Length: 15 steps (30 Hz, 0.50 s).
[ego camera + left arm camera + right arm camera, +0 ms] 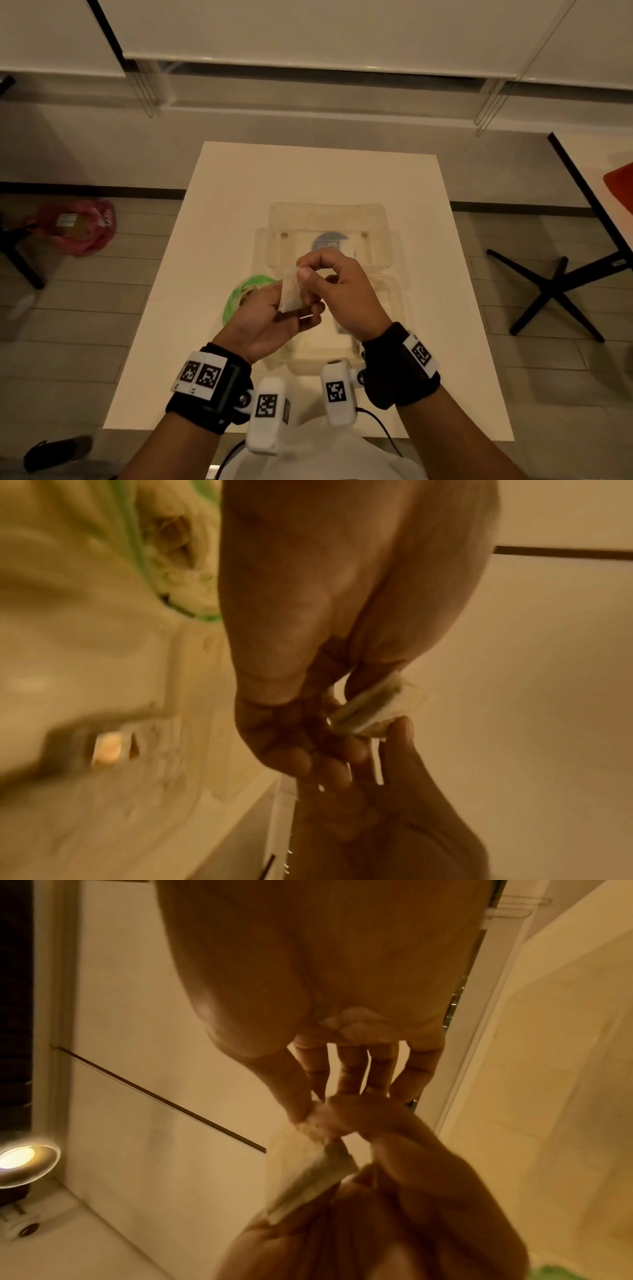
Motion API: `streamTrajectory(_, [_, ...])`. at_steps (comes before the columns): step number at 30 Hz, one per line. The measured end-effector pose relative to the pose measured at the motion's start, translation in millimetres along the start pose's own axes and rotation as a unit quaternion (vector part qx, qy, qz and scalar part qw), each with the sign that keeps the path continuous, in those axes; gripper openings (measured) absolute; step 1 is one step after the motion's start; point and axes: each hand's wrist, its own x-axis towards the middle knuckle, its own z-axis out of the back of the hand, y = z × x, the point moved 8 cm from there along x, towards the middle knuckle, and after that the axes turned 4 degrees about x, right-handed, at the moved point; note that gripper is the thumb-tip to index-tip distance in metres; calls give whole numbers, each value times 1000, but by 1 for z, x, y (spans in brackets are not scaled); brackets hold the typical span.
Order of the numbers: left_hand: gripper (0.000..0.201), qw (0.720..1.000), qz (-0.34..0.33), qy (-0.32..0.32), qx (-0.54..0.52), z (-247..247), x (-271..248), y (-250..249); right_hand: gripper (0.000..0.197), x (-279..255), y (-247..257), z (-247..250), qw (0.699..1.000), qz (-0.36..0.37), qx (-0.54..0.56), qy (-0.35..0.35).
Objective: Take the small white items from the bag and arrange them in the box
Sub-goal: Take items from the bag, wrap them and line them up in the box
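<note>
In the lower middle of the head view the two wrists come up from the bottom edge, and the hands meet just above the centre. The left hand (pixel 274 315) holds the small white item (pixel 290 291) from below, with its fingers (pixel 308 761) curled under it. The right hand (pixel 337 284) pinches the upper edge of the same item between thumb and forefinger. The item is in the air, over the near part of the clear box (pixel 329 219), and does not touch it.

Left of the hands, the green bag (pixel 236 298) lies on the worktop (pixel 445 308), just beside the box.

I judge that the step in hand is the transfer from bag to box; the item is out but not yet placed. The next move calls for one hand to let go and the other to lower the item into the box. Whether other items already lie inside, I cannot tell.
</note>
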Motion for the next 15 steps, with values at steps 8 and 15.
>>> streamTrajectory(8, [19,941,-149,-120,280,29,-4,-32,15,3,-2,23,994,30,-87,-64])
streamTrajectory(15, [5,888,-228,-202,344,30,-9,-44,6,2,-7,26,996,26,-75,-45])
